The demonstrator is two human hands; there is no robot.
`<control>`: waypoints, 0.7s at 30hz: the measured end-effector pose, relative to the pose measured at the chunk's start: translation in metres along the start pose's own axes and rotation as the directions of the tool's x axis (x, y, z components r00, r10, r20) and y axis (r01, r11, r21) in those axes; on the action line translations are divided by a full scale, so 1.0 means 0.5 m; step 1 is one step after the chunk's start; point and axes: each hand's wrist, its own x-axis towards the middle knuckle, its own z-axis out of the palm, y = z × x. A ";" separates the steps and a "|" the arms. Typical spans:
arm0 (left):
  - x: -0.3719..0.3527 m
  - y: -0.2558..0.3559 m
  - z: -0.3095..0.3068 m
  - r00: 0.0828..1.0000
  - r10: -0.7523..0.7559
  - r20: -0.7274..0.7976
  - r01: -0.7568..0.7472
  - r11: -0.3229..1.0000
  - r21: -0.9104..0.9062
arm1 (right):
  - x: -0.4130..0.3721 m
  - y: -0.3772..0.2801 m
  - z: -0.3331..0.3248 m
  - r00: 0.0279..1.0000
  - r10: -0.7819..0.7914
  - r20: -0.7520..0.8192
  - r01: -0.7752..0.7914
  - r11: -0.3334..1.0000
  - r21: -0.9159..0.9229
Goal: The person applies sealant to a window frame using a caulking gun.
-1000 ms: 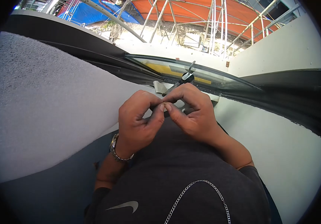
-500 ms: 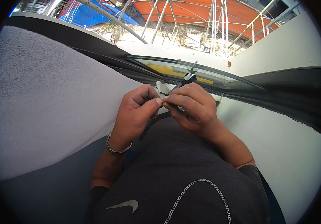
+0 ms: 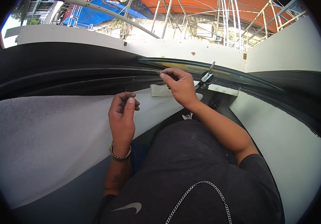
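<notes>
Evidently mid-job, the left hand point(image 3: 122, 112) pinches what looks like a thin needle point(image 3: 125, 89) above the white padded sheet point(image 3: 37, 142), the right hand point(image 3: 181, 85) is pinched shut on something too fine to tell beside the dark window trim point(image 3: 74, 74), no stitching shows, and the only marking is a swoosh logo point(image 3: 127, 207), with no readable writing.

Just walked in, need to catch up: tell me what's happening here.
A person in a dark shirt is next to a white foam sheet. Their left hand pinches a fine dark strand, too thin to identify. Their right hand pinches at the black curved window frame, a black-handled tool beside it.
</notes>
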 end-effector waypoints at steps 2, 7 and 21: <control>0.010 -0.022 -0.036 0.996 0.007 -0.086 -0.006 1.000 0.011 | 0.064 0.057 0.029 0.999 0.012 -0.041 -0.017 0.991 -0.134; 0.021 -0.054 -0.075 0.990 0.065 -0.128 -0.045 0.987 0.154 | 0.152 0.176 0.096 0.982 0.110 -0.151 -0.136 0.975 -0.177; 0.042 -0.071 -0.119 0.997 0.015 0.077 -0.023 0.995 0.100 | 0.191 0.153 0.134 0.854 0.520 0.026 -0.496 0.796 0.347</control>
